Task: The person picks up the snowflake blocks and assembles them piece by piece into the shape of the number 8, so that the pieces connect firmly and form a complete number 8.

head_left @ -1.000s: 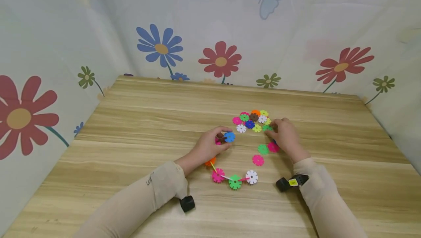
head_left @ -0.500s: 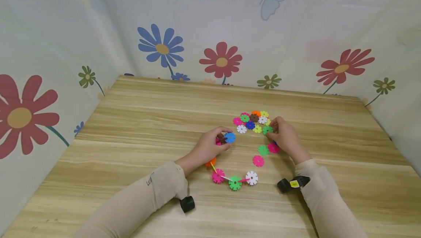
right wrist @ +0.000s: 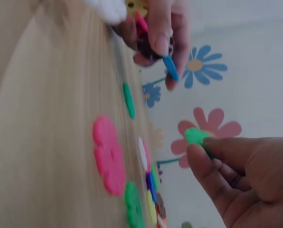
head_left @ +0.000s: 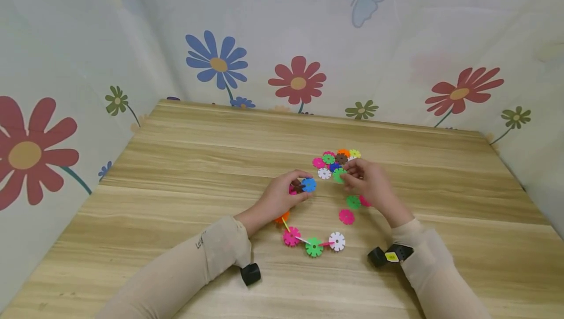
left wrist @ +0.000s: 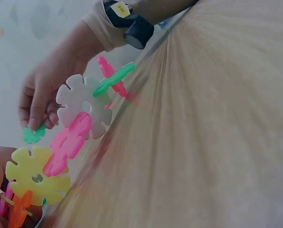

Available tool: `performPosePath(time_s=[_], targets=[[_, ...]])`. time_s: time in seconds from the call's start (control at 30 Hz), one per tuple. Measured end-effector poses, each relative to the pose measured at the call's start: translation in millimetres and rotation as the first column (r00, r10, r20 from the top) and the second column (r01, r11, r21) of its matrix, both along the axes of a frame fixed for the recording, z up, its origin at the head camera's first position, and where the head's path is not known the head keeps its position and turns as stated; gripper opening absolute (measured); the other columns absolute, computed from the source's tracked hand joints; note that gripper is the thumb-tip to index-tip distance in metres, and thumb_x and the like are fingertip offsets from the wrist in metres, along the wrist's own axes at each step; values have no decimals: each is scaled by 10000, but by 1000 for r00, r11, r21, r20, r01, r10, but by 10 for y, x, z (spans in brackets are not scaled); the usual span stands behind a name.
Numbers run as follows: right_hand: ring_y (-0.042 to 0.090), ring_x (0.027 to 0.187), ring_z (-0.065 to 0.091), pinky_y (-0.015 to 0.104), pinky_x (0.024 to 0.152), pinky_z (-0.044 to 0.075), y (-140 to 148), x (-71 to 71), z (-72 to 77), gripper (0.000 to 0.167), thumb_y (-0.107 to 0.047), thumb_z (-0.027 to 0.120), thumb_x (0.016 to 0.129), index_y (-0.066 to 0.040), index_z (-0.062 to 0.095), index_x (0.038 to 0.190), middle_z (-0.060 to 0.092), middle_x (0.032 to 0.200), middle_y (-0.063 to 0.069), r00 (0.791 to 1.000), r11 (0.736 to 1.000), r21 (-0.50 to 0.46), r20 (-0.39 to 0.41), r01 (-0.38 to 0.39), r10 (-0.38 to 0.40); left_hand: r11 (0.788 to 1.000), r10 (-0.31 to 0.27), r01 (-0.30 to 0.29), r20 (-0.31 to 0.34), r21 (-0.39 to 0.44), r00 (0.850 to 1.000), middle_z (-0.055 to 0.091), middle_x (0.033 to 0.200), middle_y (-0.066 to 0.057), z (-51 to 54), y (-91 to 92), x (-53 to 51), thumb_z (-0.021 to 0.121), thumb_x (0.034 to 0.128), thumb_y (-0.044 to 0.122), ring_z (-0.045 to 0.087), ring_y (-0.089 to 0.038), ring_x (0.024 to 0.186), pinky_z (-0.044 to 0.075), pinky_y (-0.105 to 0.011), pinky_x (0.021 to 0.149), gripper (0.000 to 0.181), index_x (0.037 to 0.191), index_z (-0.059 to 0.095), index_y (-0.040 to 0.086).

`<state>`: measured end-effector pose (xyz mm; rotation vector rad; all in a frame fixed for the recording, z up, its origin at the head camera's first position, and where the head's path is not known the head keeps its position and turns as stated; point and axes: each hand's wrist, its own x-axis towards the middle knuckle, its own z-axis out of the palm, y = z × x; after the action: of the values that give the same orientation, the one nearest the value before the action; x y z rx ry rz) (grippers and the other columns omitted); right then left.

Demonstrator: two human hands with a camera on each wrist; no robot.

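Observation:
My left hand (head_left: 275, 195) grips one end of a chain of slotted plastic flower discs. Between its thumb and fingers are a brown disc (head_left: 298, 188) and a blue disc (head_left: 309, 185). From there the chain curves toward me through an orange disc (head_left: 282, 218), a pink disc (head_left: 291, 237) and a green disc (head_left: 314, 247) to a white disc (head_left: 337, 241). A yellow chain disc (left wrist: 24, 173) shows in the left wrist view. My right hand (head_left: 372, 187) pinches a loose green disc (right wrist: 194, 136) by its edge, raised above the table, right of the blue disc.
Behind the hands lies a pile of loose discs, among them a brown one (head_left: 341, 158) and a white one (head_left: 324, 173). Nearer are a loose pink disc (head_left: 346, 216) and a green one (head_left: 353, 202). A flower-patterned cloth (head_left: 374, 55) hangs behind the wooden table (head_left: 198, 152).
My right hand has picked up the green disc from the right side of the pile and carried it left, toward the blue disc. The left hand has barely moved.

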<state>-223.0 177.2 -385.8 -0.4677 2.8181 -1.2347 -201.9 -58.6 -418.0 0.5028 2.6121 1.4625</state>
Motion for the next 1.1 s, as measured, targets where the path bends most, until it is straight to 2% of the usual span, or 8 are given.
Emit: performPosePath(time_s=[0.17, 0.37, 0.67, 0.83, 1.1], targets=[[151, 725, 643, 224, 661, 544, -141, 118, 14, 113, -68, 661, 893, 6, 617, 966, 677, 812, 107, 992, 995, 8, -71, -104, 105, 1000, 0, -1, -5, -11, 1000, 676, 980, -57, 15, 1, 12, 711, 872, 207, 595, -178, 891, 479, -250, 726, 387, 1243, 614, 160], [154, 757, 638, 237, 672, 552, -256, 187, 3, 71, -52, 674, 879, -22, 615, 906, 657, 803, 70, 978, 988, 56, -139, -146, 152, 1000, 4, -4, 0, -3, 1000, 666, 964, -57, 17, 3, 3, 708, 875, 219, 577, -170, 867, 465, -226, 684, 379, 1237, 618, 153], [136, 740, 622, 218, 647, 543, -327, 209, -41, 80, -63, 706, 855, -57, 628, 842, 634, 809, 58, 961, 984, 125, -231, -124, 150, 1000, 6, -6, 1, 3, 1000, 665, 964, -62, 31, -4, 4, 704, 877, 229, 567, -165, 849, 460, -222, 673, 389, 1246, 613, 147], [145, 710, 644, 224, 633, 552, -359, 232, -61, 91, -41, 719, 837, -43, 628, 834, 642, 788, 69, 951, 988, 115, -279, -105, 133, 999, 27, -27, -6, 30, 1000, 662, 915, -52, 18, -3, 2, 715, 866, 211, 558, -144, 812, 442, -214, 680, 380, 1229, 622, 146], [142, 678, 663, 215, 630, 558, -383, 263, -44, 78, -45, 698, 857, -30, 622, 862, 645, 811, 87, 960, 994, 61, -260, -95, 108, 998, 36, -35, -8, 60, 999, 651, 881, -44, 1, 4, -8, 721, 859, 201, 546, -133, 785, 438, -206, 675, 380, 1220, 628, 130]])
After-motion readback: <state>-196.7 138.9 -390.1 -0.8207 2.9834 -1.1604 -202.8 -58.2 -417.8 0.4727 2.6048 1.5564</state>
